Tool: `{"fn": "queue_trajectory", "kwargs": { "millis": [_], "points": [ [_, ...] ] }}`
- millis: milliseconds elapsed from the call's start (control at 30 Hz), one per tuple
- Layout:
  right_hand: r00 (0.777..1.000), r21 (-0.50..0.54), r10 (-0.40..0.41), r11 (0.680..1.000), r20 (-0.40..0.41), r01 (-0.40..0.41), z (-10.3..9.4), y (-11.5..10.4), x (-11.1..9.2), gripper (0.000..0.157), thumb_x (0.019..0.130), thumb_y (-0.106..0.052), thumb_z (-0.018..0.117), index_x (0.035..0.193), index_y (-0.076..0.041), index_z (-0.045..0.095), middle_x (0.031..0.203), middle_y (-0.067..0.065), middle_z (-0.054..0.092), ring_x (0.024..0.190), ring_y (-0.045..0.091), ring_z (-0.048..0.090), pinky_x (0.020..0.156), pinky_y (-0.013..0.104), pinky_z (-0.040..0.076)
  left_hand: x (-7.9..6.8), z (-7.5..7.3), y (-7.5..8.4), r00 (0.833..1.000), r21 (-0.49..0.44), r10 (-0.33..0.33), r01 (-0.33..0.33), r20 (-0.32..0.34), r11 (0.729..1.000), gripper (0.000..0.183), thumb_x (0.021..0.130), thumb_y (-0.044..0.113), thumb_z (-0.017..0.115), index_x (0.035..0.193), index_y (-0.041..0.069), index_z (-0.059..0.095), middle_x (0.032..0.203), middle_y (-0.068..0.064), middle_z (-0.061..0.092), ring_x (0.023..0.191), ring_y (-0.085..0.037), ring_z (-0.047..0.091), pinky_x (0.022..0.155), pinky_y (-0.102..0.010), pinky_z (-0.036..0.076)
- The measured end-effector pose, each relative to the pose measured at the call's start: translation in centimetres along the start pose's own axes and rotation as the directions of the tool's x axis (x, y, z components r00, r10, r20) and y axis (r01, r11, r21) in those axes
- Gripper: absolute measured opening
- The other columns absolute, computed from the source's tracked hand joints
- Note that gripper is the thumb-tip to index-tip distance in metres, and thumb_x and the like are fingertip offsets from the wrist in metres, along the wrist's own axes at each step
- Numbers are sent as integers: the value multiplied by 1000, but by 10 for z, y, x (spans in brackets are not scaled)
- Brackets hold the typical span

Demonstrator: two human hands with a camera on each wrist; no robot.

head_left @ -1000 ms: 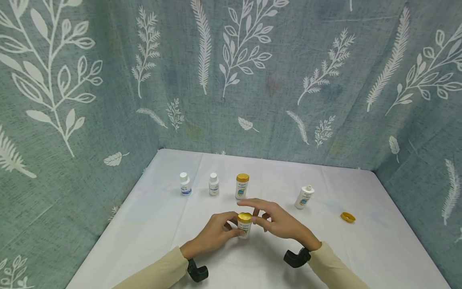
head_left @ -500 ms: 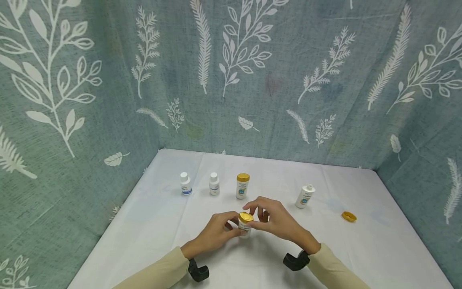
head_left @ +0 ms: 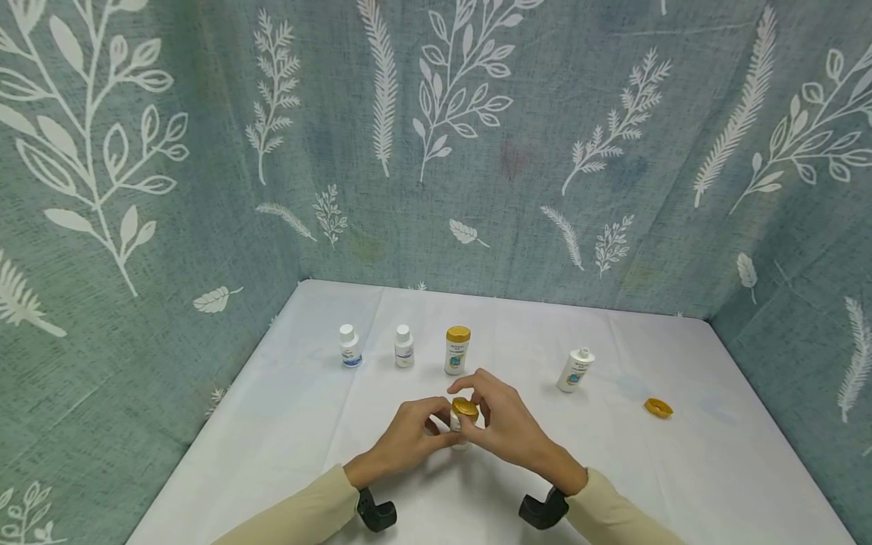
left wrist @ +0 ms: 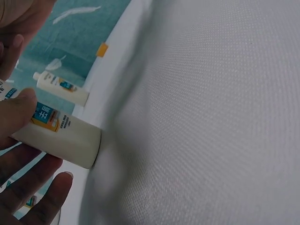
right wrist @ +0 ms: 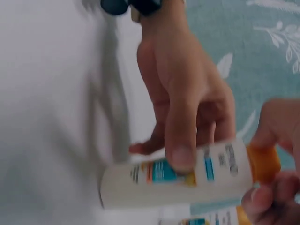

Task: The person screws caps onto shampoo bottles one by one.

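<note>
My left hand [head_left: 407, 431] grips the body of a white bottle [left wrist: 75, 138] with a blue and orange label, its thumb [right wrist: 182, 157] lying over the label. The bottle stands upright on the white cloth. On its top is a gold cap [head_left: 465, 409]. The fingers and thumb of my right hand [head_left: 514, 425] pinch this cap at its sides, as the right wrist view also shows at the orange-gold cap [right wrist: 263, 164]. Part of the bottle is hidden behind both hands in the head view.
Behind the hands stand two small white bottles [head_left: 350, 348] [head_left: 404, 348] and a gold-capped bottle [head_left: 456, 351]. To the right are an uncapped white bottle [head_left: 575, 371] and a loose gold cap [head_left: 658, 408]. Patterned green cloth [head_left: 504, 227] walls the table.
My right hand has moved from hovering with extended fingers beside the cap to closing round it, and its wrist has shifted left. My left hand keeps its hold on the bottle.
</note>
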State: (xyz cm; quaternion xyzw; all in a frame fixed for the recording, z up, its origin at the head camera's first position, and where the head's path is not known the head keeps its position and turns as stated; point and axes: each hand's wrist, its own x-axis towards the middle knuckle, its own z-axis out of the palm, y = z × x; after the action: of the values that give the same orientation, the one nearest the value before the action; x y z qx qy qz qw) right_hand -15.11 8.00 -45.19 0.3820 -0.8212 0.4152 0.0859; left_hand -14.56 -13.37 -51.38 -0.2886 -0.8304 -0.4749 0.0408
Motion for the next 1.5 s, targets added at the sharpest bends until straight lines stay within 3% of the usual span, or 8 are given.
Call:
{"fn": "queue_trajectory", "kwargs": {
  "millis": [200, 333, 600, 733, 933, 1100, 1333, 1500],
  "points": [
    [996, -51, 71, 996, -46, -74, 3, -11, -1, 42, 82, 1, 77, 117, -17, 64, 100, -6, 61, 67, 11, 54, 53, 21, 49, 0, -1, 2, 1000, 3, 5, -5, -7, 1000, 17, 89, 22, 83, 100, 19, 70, 96, 5, 73, 90, -11, 70, 71, -28, 62],
    [988, 52, 106, 992, 110, -113, -10, -1, 1, 41, 89, -16, 82, 125, -22, 63, 103, -4, 59, 63, 9, 52, 52, 22, 48, 0, -3, 3, 1000, -6, -10, 11, 19, 1000, 17, 91, 33, 81, 103, 25, 73, 101, 12, 74, 94, -8, 70, 73, -26, 61],
    [833, 473, 3, 822, 553, -317, -36, 38, 11, 41, 106, -16, 59, 147, -21, 57, 73, 13, 59, 58, 18, 51, 48, 39, 47, 0, -5, 1, 999, -26, -19, 20, 44, 999, 27, 92, 34, 79, 113, 19, 75, 109, 9, 75, 97, -8, 70, 74, -26, 60],
    [807, 535, -75, 784, 586, -315, -39, 48, 14, 38, 108, -11, 54, 145, -12, 59, 78, 18, 59, 60, 17, 52, 48, 45, 43, 0, -5, 1, 999, -37, -7, 9, 52, 999, 30, 92, 33, 79, 117, 18, 75, 112, 6, 75, 98, -9, 70, 74, -26, 60],
    [794, 568, -163, 781, 585, -258, -39, 48, 19, 40, 103, -2, 58, 143, -4, 58, 131, 21, 57, 57, 17, 48, 44, 39, 43, 1, -3, 1, 998, -49, -10, 13, 61, 999, 27, 90, 30, 81, 112, 17, 76, 109, 6, 76, 97, -8, 70, 75, -26, 60],
    [813, 513, -137, 830, 566, -218, -38, 47, 22, 41, 98, -9, 69, 138, -9, 64, 134, 11, 56, 62, 14, 45, 43, 28, 39, 3, -3, 3, 998, -30, -7, 9, 56, 999, 28, 88, 28, 83, 111, 15, 76, 104, 6, 76, 94, -7, 70, 74, -26, 60],
    [919, 428, -30, 891, 393, -154, -28, 43, 17, 32, 87, -12, 83, 117, -13, 73, 116, 5, 64, 68, 12, 46, 56, 20, 39, 5, 0, 3, 999, 12, 0, -1, 42, 1000, 23, 90, 35, 82, 106, 19, 75, 102, 11, 75, 92, -4, 70, 71, -23, 60],
    [960, 362, 12, 925, 281, -118, -21, 37, 11, 35, 82, -16, 89, 112, -16, 71, 103, 6, 62, 62, 9, 45, 55, 20, 38, 4, 0, 5, 999, 3, -13, 13, 31, 1000, 15, 90, 30, 82, 101, 22, 75, 98, 14, 74, 90, -4, 70, 70, -23, 60]
  ]
}}
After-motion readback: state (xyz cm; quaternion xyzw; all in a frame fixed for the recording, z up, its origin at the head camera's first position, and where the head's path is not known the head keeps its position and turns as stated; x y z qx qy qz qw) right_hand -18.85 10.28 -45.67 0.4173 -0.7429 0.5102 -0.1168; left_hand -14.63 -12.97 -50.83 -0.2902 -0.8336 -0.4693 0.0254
